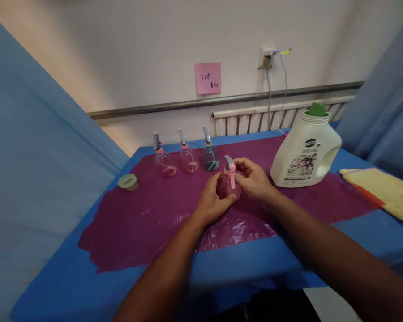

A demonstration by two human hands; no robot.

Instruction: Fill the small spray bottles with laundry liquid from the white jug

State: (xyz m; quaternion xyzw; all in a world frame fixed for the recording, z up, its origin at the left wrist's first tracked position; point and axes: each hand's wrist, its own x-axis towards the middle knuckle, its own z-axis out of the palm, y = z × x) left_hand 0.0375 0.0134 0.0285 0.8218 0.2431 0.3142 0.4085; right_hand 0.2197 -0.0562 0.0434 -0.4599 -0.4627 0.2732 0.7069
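A clear spray bottle (224,190) with a pink and grey trigger head stands between my hands, over the purple plastic sheet (147,223). My left hand (212,202) is wrapped round the bottle's body from the left. On the other side, my right hand (253,179) has its fingers at the pink collar, gripping near the trigger; its fingertips are partly hidden behind the head. Behind them stand two more pink-topped spray bottles, one at the left (167,166) and one in the middle (189,162), plus a teal spray bottle (210,160). All three hold a little liquid.
A large cream jug (297,154) with a green piece in its mouth stands at the right. Beyond it lies a yellow cloth (386,190). A small greenish cup (128,182) sits at the left. Blue curtains (30,147) hang on both sides; a wall with a metal rail (174,106) backs the table.
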